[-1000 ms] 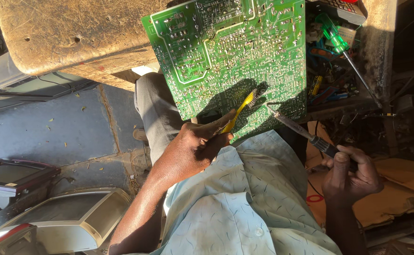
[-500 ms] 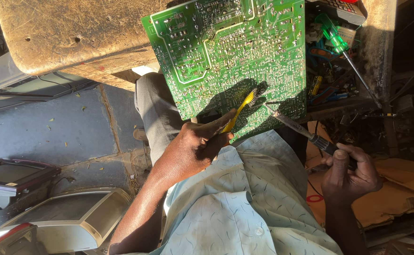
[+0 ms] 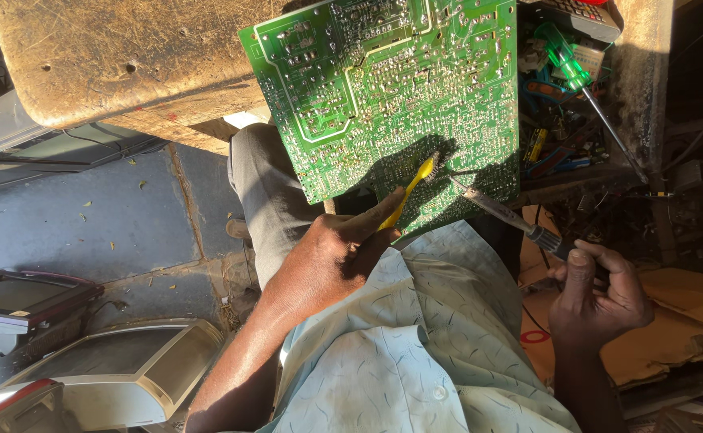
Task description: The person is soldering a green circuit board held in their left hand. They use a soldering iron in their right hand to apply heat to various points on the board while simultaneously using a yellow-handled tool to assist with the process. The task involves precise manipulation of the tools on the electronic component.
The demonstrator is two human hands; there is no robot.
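While both hands work at its lower edge, the green circuit board [image 3: 383,96] stands propped against the worn brown table [image 3: 119,64], solder side facing the camera, its bottom resting near the person's knee. Board is large, roughly rectangular, covered in pale traces and many small silver solder points; a shadow falls over its lower middle. Left hand [image 3: 327,256] sits just below the board, fingers closed around the handle of a yellow brush [image 3: 411,188] whose bristle end touches the board's surface. Right hand [image 3: 596,297] is lower and to the right, well off the board, fingers curled tight on the dark grip of a soldering iron [image 3: 500,210]; its metal shaft slants up and left, tip at the board just beside the brush head.

A light patterned shirt [image 3: 415,353] fills the bottom centre and hides the lap. Right of the board, a box of tools [image 3: 560,120] lies in deep shade, with a green-handled screwdriver [image 3: 572,68] sticking out; other contents hard to make out. Board's top edge is cut off by the frame. Grey casings [image 3: 127,369] lie on the floor at lower left.
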